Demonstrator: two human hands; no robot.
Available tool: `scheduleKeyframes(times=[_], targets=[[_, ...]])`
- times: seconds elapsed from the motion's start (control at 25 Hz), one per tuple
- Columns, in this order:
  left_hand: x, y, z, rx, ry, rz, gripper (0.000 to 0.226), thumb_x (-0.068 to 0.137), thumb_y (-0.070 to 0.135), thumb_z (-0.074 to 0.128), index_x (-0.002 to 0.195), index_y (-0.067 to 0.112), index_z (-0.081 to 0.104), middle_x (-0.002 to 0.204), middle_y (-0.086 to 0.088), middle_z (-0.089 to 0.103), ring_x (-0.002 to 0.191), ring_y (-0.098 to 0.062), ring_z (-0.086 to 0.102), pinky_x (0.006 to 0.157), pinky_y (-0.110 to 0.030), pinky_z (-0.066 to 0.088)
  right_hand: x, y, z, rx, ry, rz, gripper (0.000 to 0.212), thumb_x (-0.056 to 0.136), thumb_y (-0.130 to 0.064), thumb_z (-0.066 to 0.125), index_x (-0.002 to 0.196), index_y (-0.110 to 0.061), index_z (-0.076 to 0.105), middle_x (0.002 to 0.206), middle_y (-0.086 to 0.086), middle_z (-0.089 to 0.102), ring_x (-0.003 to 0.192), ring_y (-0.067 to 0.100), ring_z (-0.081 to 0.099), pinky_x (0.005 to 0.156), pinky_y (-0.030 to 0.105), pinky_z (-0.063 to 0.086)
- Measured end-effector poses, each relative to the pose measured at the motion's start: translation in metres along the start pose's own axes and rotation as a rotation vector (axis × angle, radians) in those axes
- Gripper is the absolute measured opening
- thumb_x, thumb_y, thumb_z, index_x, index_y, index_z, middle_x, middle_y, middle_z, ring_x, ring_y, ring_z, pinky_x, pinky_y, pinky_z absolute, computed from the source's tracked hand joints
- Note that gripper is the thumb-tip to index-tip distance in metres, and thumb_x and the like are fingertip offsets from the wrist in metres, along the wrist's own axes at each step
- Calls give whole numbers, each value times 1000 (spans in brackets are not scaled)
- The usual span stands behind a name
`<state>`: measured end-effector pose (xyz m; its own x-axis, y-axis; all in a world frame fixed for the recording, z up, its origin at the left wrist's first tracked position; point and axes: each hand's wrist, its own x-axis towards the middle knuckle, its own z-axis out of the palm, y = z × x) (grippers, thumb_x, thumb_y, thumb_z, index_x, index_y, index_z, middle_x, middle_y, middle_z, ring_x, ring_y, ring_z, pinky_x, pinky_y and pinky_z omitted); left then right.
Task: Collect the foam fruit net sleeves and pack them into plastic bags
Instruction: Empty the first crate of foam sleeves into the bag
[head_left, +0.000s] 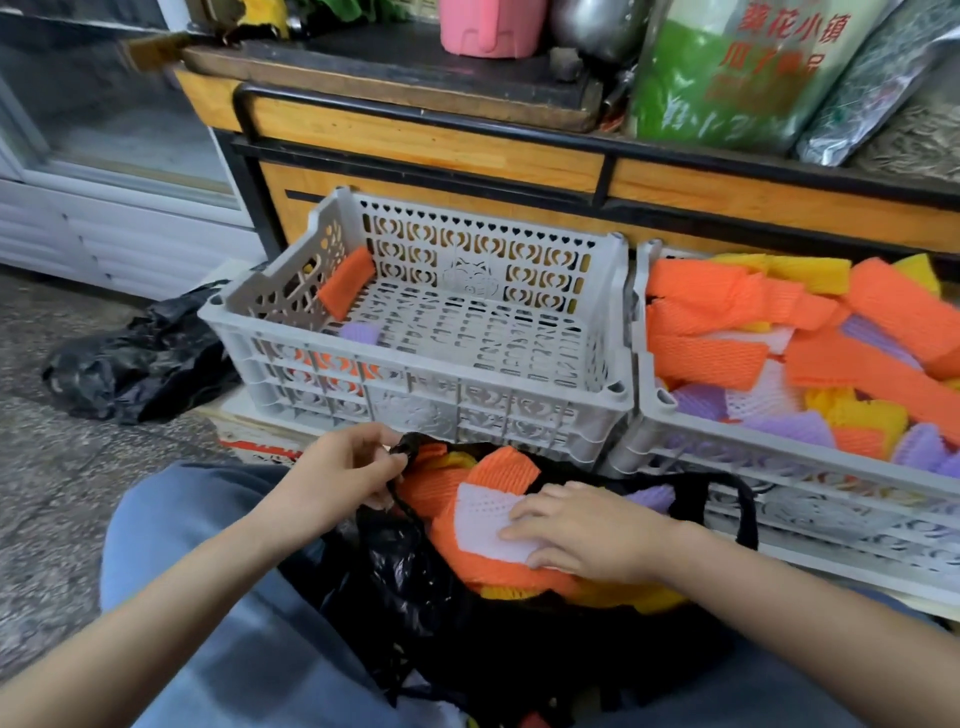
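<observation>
the left hand (343, 483) pinches the handle of the black bag (395, 571), the right hand (587, 530) presses flat fingers (545, 525) on the sleeves (498, 467) heaped inside it, so if that 1 pinch slips, sleeves may spill out.

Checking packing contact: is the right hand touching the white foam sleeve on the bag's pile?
Touching. Head view: the right hand lies flat on the white foam sleeve, its fingers overlapping the sleeve's near edge.

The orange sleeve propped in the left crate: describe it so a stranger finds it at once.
Below the wooden counter stands a nearly bare grey crate, left of a full one. An orange sleeve leans in its back left corner. Its purple neighbour lies flat; this one stands propped up.
</observation>
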<state>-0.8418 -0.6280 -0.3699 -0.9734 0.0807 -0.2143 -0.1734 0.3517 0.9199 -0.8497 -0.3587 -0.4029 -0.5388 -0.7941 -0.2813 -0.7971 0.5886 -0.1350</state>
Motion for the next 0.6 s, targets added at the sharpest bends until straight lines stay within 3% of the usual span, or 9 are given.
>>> scheduleKeyframes(times=[0.12, 0.2, 0.28, 0.4, 0.48, 0.6], targets=[[11, 5, -3, 320, -69, 191, 4, 89, 14, 63, 85, 15, 60, 54, 14, 55, 50, 0, 49, 57, -16, 40, 1, 7, -20, 35, 82, -29, 48, 95, -46, 25, 129, -23, 50, 122, -3, 57, 110, 18, 51, 91, 28, 35], [16, 13, -9, 479, -84, 281, 4, 88, 26, 63, 87, 23, 61, 64, 14, 58, 60, 1, 52, 59, -14, 37, 7, 13, -44, 16, 256, -55, 33, 98, -38, 34, 115, -22, 57, 104, -4, 63, 96, 15, 58, 82, 23, 38], [25, 21, -24, 593, -69, 365, 20, 87, 45, 55, 94, 28, 60, 80, 16, 58, 74, 3, 53, 69, -17, 39, 23, 20, -71, 17, 447, -60, 27, 98, -31, 39, 108, -18, 61, 97, -3, 64, 91, 13, 57, 81, 21, 41], [54, 31, -58, 662, 68, 462, 39, 85, 53, 43, 105, 24, 59, 96, 11, 55, 87, -3, 50, 79, -22, 39, 61, 33, -107, 126, 652, 40, 29, 98, -28, 39, 111, -14, 60, 104, -3, 61, 97, 6, 51, 81, 19, 42], [87, 34, -83, 665, 183, 437, 27, 92, 35, 54, 111, 17, 59, 105, 3, 55, 96, -11, 51, 81, -27, 39, 100, 47, -120, 221, 635, 184, 29, 99, -31, 38, 123, -20, 51, 119, -8, 52, 108, -1, 44, 87, 20, 41], [150, 30, -111, 715, 248, 364, 31, 92, 22, 57, 121, 12, 54, 117, -6, 53, 104, -22, 53, 82, -27, 36, 170, 76, -117, 315, 481, 314, 37, 99, -29, 43, 135, -21, 39, 139, -6, 39, 127, 7, 37, 105, 26, 31]])
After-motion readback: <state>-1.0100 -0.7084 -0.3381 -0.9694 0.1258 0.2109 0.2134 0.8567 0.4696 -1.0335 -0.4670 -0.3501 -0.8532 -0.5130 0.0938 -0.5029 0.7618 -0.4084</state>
